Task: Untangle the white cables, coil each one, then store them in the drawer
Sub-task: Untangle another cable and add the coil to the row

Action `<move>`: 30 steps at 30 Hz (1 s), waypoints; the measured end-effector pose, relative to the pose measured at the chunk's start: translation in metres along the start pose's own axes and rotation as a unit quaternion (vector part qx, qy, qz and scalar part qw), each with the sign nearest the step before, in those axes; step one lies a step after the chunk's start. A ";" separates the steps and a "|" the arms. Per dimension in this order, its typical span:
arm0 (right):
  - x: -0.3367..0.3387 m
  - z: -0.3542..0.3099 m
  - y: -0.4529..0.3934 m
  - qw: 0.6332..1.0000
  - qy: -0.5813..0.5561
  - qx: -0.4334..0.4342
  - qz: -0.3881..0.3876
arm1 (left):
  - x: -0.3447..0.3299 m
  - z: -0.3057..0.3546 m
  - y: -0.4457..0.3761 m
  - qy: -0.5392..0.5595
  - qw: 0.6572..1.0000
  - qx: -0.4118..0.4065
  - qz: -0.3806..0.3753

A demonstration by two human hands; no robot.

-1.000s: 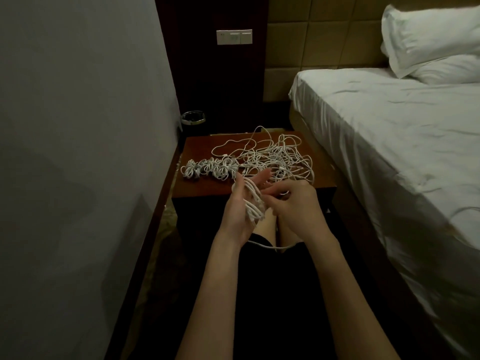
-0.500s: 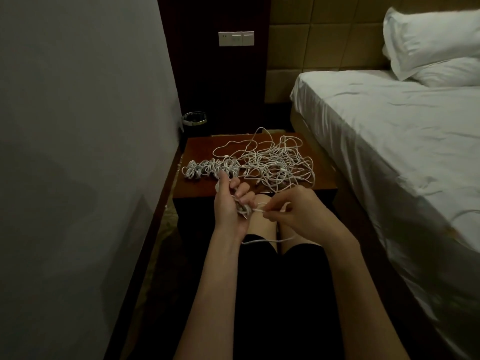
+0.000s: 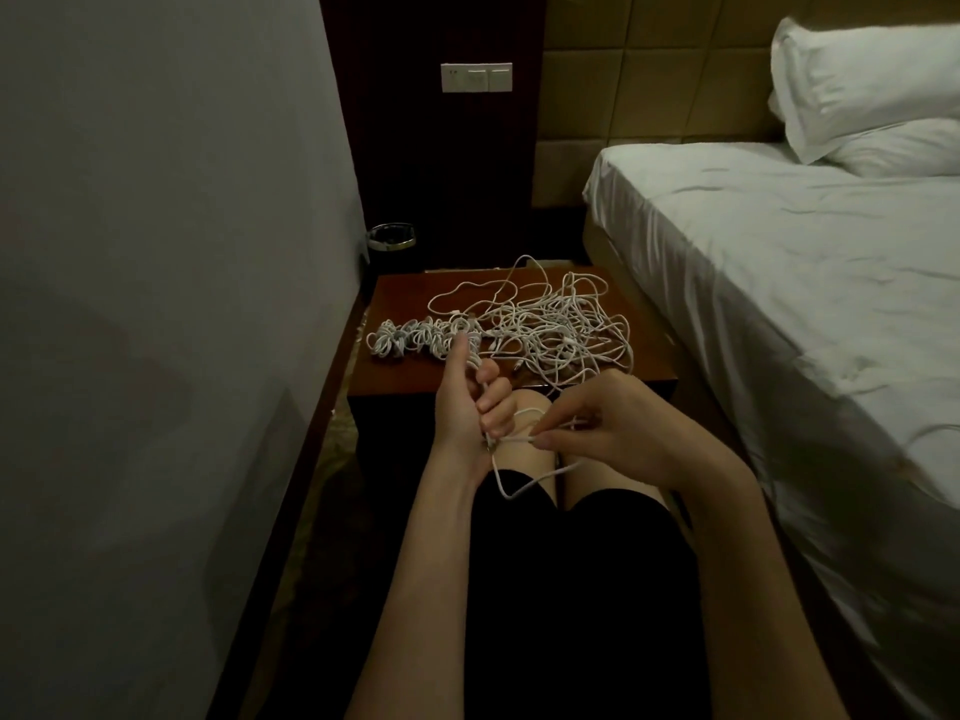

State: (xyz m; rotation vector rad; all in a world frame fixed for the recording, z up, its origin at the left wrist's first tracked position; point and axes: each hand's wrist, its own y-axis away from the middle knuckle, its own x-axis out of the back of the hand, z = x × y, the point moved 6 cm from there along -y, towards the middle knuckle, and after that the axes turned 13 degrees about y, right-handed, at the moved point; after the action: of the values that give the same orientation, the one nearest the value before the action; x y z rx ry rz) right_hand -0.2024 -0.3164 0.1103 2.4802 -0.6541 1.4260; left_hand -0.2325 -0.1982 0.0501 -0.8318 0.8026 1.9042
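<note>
A tangle of white cables [image 3: 550, 330] lies on the brown bedside table [image 3: 405, 376], toward its right side. Several coiled white cables [image 3: 410, 343] sit in a row at the table's left. My left hand [image 3: 467, 402] grips a folded bundle of one white cable, fingers curled round it, just in front of the table. My right hand [image 3: 608, 433] pinches the loose end of that white cable [image 3: 511, 491], which loops down over my lap. No drawer front is visible.
A grey wall runs along the left. A bed [image 3: 779, 283] with white sheets and pillows stands close on the right. A small black bin [image 3: 392, 244] sits behind the table, below a wall switch plate [image 3: 476, 76].
My left hand has closed from open palm to a fist round the cable bundle. My right hand has drawn the loose end out to the right and lower.
</note>
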 end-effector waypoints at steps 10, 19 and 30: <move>-0.013 -0.005 -0.009 0.998 -0.041 -0.006 0.045 | -0.010 -0.024 0.001 -0.092 0.991 0.087 -0.050; -0.007 0.011 -0.005 0.986 -0.126 -0.077 0.078 | -0.010 -0.037 0.007 -0.124 0.966 0.183 -0.134; -0.002 0.027 -0.002 0.949 -0.230 -0.116 0.181 | -0.018 -0.039 0.017 -0.159 0.932 0.203 -0.256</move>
State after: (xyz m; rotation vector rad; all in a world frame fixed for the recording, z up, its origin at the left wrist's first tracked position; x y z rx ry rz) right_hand -0.1815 -0.3247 0.0951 2.5979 -1.3415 0.7829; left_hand -0.2315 -0.2440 0.0461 -0.4047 0.6637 1.2995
